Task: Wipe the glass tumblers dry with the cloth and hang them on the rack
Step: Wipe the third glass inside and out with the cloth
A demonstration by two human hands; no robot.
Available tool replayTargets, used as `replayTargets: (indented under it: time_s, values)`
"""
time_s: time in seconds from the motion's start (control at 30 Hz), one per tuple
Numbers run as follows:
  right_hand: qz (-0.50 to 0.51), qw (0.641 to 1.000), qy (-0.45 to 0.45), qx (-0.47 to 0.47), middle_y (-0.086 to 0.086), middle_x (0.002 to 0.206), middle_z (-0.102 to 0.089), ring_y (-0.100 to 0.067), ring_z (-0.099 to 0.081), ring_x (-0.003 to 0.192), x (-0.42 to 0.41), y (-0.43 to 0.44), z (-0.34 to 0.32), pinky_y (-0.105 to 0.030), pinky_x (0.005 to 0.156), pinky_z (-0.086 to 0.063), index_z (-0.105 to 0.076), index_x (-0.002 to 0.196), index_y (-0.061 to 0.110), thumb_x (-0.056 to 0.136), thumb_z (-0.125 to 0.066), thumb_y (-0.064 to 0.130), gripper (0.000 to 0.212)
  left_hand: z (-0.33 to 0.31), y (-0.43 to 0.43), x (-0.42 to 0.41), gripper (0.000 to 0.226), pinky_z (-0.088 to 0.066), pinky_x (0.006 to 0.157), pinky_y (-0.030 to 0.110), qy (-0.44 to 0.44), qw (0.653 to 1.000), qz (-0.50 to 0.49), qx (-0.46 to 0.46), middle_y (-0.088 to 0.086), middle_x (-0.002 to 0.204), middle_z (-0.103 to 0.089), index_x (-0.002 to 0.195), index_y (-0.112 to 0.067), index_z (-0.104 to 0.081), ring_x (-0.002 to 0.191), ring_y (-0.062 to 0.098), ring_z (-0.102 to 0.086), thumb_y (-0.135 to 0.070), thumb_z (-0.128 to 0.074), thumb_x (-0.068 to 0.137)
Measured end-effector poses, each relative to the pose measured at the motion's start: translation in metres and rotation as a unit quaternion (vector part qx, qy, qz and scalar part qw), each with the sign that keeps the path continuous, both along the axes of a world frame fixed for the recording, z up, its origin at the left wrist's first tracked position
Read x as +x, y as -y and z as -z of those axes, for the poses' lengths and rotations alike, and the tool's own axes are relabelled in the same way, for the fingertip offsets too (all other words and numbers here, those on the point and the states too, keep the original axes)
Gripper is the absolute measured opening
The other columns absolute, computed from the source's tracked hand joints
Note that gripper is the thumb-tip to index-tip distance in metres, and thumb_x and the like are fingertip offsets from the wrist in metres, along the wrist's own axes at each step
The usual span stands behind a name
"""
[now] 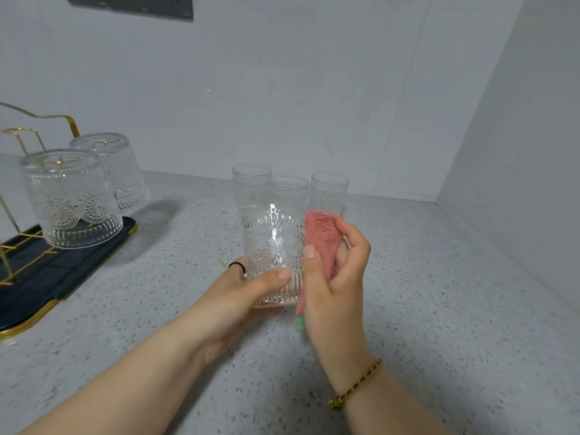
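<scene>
An embossed glass tumbler (272, 246) is held upright above the counter, my left hand (248, 293) gripping its lower part from the left. My right hand (334, 274) presses a pink cloth (321, 237) against the tumbler's right side. Behind them three more tumblers (290, 189) stand upright on the counter in a row. At the left, two tumblers (70, 199) hang upside down on the gold wire rack (18, 133), which stands on a dark tray (62, 268).
The speckled grey counter (439, 309) runs into a corner, with white walls at the back and right. The rack's tray with its gold rim takes up the left edge. A dark panel (131, 4) hangs on the back wall.
</scene>
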State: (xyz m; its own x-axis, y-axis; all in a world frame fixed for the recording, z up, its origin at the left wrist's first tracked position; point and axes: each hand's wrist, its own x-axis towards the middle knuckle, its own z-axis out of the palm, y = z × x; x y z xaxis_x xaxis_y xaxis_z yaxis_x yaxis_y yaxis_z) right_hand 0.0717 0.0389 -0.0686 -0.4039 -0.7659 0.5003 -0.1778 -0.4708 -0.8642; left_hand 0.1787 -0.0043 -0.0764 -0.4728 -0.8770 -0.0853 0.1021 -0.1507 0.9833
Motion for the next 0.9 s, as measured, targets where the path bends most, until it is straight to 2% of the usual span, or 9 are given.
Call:
replayTargets:
  time_s: [0.1, 0.17, 0.23, 0.33, 0.5, 0.6, 0.63, 0.73, 0.9]
  values:
    - [-0.006, 0.999, 0.011, 0.030, 0.011, 0.111, -0.057, -0.001, -0.060, 0.092, -0.013, 0.004, -0.005, -0.021, 0.078, -0.051, -0.044, 0.100, 0.043, 0.088, -0.049, 0.029, 0.019, 0.000, 0.001, 0.002, 0.085, -0.056, 0.069, 0.025, -0.079, 0.994, 0.062, 0.041, 0.011, 0.096, -0.073, 0.105, -0.005, -0.065, 0.086, 0.021, -0.070, -0.040, -0.086, 0.031]
    - [-0.052, 0.993, 0.050, 0.096, -0.004, 0.106, -0.064, -0.017, -0.064, 0.081, -0.016, 0.005, -0.006, -0.034, 0.065, -0.055, -0.049, 0.102, 0.043, 0.089, -0.046, 0.042, 0.014, -0.001, 0.001, 0.001, 0.077, -0.056, 0.070, 0.025, -0.130, 0.986, 0.087, 0.055, 0.014, 0.098, -0.072, 0.093, -0.007, -0.073, 0.088, 0.022, -0.070, -0.045, -0.088, 0.029]
    - [-0.109, 0.981, 0.060, 0.146, -0.015, 0.090, -0.066, -0.023, -0.054, 0.050, -0.013, 0.002, -0.003, -0.026, 0.040, -0.045, -0.051, 0.105, 0.041, 0.084, -0.041, 0.055, 0.028, -0.004, 0.001, 0.000, 0.067, -0.057, 0.069, 0.026, -0.167, 0.982, 0.070, 0.060, 0.016, 0.096, -0.072, 0.090, -0.007, -0.074, 0.085, 0.022, -0.070, -0.045, -0.086, 0.036]
    - [-0.122, 0.985, -0.012, 0.119, -0.002, 0.093, -0.064, -0.015, -0.049, 0.047, -0.004, -0.001, 0.000, -0.030, 0.041, -0.044, -0.045, 0.114, 0.047, 0.090, -0.042, 0.039, 0.026, -0.007, 0.007, 0.004, 0.048, -0.058, 0.077, 0.030, -0.170, 0.983, 0.004, 0.070, 0.014, 0.097, -0.071, 0.100, -0.006, -0.065, 0.087, 0.022, -0.069, -0.037, -0.064, 0.063]
    - [-0.067, 0.988, -0.135, 0.031, 0.041, 0.138, -0.017, -0.020, -0.051, 0.100, 0.004, 0.000, -0.002, -0.014, 0.076, -0.036, -0.035, 0.108, 0.071, 0.082, -0.038, 0.046, 0.036, -0.006, 0.004, 0.003, 0.035, -0.054, 0.081, 0.035, -0.063, 0.996, 0.016, 0.057, 0.012, 0.091, -0.071, 0.088, -0.011, -0.069, 0.083, 0.021, -0.067, -0.033, -0.066, 0.061]
    - [-0.021, 0.997, -0.073, 0.009, 0.022, 0.144, -0.025, 0.017, -0.035, 0.116, -0.007, 0.002, -0.006, 0.000, 0.089, -0.031, -0.034, 0.109, 0.060, 0.091, -0.038, 0.032, 0.033, -0.005, -0.003, -0.001, 0.041, -0.058, 0.077, 0.032, -0.084, 0.993, 0.045, 0.073, 0.014, 0.092, -0.073, 0.081, -0.009, -0.074, 0.081, 0.021, -0.070, -0.035, -0.068, 0.049]
    - [-0.028, 0.999, -0.034, 0.026, 0.015, 0.143, -0.033, 0.013, -0.038, 0.117, -0.011, 0.003, -0.004, -0.004, 0.091, -0.035, -0.035, 0.110, 0.058, 0.093, -0.037, 0.030, 0.032, -0.005, -0.004, -0.001, 0.042, -0.058, 0.073, 0.030, -0.101, 0.991, 0.047, 0.078, 0.014, 0.091, -0.073, 0.082, -0.009, -0.074, 0.080, 0.021, -0.070, -0.034, -0.068, 0.048]
    - [-0.085, 0.987, 0.057, 0.125, 0.003, 0.110, -0.065, -0.025, -0.061, 0.074, -0.006, 0.004, 0.002, -0.036, 0.060, -0.052, -0.042, 0.117, 0.055, 0.092, -0.037, 0.042, 0.028, -0.007, -0.003, 0.000, 0.048, -0.055, 0.084, 0.034, -0.113, 0.989, 0.045, 0.078, 0.012, 0.099, -0.072, 0.099, -0.010, -0.066, 0.089, 0.021, -0.069, -0.034, -0.065, 0.058]
    - [-0.064, 0.992, 0.044, 0.103, 0.013, 0.104, -0.061, -0.001, -0.046, 0.044, 0.001, 0.000, 0.003, -0.020, 0.046, -0.046, -0.036, 0.129, 0.042, 0.095, -0.035, 0.027, 0.036, -0.006, 0.001, 0.003, 0.046, -0.039, 0.103, 0.042, -0.043, 0.996, 0.006, 0.074, 0.003, 0.100, -0.073, 0.101, -0.019, -0.064, 0.103, 0.021, -0.062, -0.043, -0.056, 0.063]
